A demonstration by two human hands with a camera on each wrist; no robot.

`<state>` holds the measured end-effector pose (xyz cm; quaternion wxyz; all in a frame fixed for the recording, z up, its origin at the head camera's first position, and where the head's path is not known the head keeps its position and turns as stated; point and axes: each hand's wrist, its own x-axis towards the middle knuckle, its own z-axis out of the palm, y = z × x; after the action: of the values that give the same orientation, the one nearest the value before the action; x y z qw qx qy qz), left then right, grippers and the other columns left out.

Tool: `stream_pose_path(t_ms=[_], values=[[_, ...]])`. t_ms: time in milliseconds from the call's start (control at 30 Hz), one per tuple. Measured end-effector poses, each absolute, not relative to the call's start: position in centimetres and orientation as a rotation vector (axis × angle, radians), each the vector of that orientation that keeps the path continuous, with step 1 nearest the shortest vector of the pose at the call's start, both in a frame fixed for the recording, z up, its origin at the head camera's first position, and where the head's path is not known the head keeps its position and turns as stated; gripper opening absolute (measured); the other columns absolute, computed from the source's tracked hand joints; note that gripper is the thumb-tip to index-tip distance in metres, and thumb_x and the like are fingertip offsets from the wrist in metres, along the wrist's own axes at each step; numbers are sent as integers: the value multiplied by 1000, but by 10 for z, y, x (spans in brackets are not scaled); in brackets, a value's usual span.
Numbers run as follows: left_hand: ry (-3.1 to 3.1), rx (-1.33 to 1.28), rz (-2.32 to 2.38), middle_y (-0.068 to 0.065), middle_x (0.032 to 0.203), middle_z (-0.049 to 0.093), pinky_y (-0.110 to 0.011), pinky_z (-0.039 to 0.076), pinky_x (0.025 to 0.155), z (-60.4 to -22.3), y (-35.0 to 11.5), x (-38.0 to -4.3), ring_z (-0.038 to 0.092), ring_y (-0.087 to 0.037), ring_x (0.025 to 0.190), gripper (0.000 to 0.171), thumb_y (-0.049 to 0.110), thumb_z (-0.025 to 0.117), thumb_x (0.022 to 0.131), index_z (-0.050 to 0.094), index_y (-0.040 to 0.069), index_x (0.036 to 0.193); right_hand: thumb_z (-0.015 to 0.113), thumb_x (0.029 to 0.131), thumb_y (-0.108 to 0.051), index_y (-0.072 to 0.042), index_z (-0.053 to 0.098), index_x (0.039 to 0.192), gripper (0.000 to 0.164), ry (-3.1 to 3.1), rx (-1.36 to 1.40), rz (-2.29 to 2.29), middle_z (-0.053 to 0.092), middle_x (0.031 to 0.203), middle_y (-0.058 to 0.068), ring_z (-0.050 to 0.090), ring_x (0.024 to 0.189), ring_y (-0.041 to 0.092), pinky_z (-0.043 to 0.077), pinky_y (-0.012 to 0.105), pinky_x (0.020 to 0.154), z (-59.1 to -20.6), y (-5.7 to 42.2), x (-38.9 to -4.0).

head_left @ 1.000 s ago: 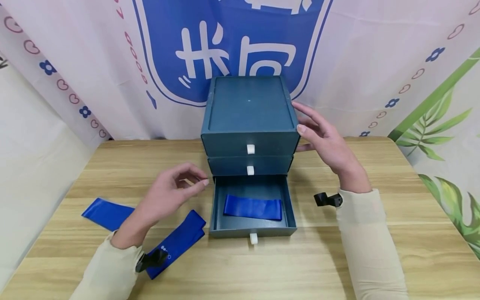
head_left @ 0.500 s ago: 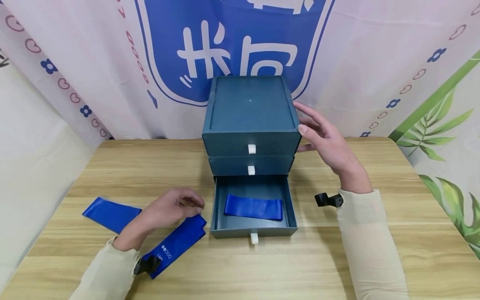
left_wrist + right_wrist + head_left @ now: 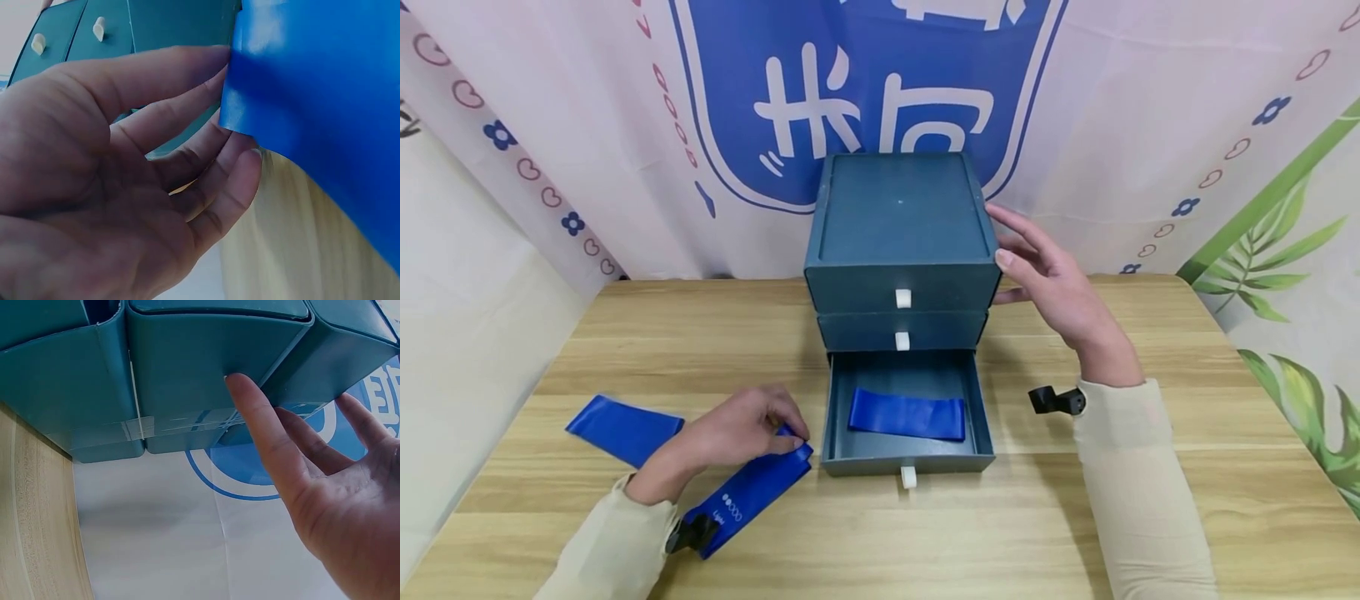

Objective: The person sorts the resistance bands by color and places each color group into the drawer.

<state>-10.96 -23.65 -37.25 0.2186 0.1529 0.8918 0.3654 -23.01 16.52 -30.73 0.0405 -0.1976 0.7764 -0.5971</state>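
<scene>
My left hand [image 3: 733, 432] pinches the upper end of a folded blue resistance band [image 3: 756, 492] marked "Light", which slants across the table left of the drawers. In the left wrist view the fingertips meet the edge of that band [image 3: 300, 94]. My right hand [image 3: 1063, 287] rests with spread fingers against the right side of a dark teal drawer unit [image 3: 898, 208]. In the right wrist view one fingertip [image 3: 240, 387] lies at its side wall. The bottom drawer [image 3: 857, 467] is pulled out, and another blue band [image 3: 906, 415] lies flat inside it.
A third blue band [image 3: 621, 425] lies further left, partly hidden by my left forearm. White pull tabs [image 3: 903, 298] stick out from the drawer fronts. Behind the wooden table [image 3: 1150, 483] hangs a printed curtain [image 3: 1097, 108].
My left hand has come down from beside the drawer's left edge to the end of the nearer band and now pinches it. The right hand stays against the drawer unit.
</scene>
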Motion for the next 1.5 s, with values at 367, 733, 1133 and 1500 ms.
stream_pose_path(t_ms=[367,733,1133,1500], values=[[2386,567,817,-1,103,66,-29,55,77,-367,-230,-115,58,-16,92,20,1,82,90,74,13,104,51,114,-36,-43,39,165,54,2378,-601,-1826,44,168,14,57,142,38,65,30,87,-310,165,-231],[2451,516,612,1,86,60,-25,49,69,-361,-216,-114,54,-13,79,21,-3,85,84,74,14,80,50,114,-35,-42,37,167,55,2362,-618,-1822,44,169,12,55,144,40,65,30,87,-308,164,-229],[2384,567,735,6,84,67,-26,51,68,-354,-223,-113,58,-12,77,15,1,80,91,73,14,88,50,114,-35,-41,37,167,55,2342,-631,-1832,44,169,11,55,144,40,65,30,87,-306,163,-228],[2435,552,904,1,97,70,-28,56,77,-327,-235,-110,61,-17,90,5,12,77,99,73,14,101,51,114,-36,-42,37,167,55,2356,-625,-1818,43,170,11,54,146,40,65,30,87,-305,163,-227]])
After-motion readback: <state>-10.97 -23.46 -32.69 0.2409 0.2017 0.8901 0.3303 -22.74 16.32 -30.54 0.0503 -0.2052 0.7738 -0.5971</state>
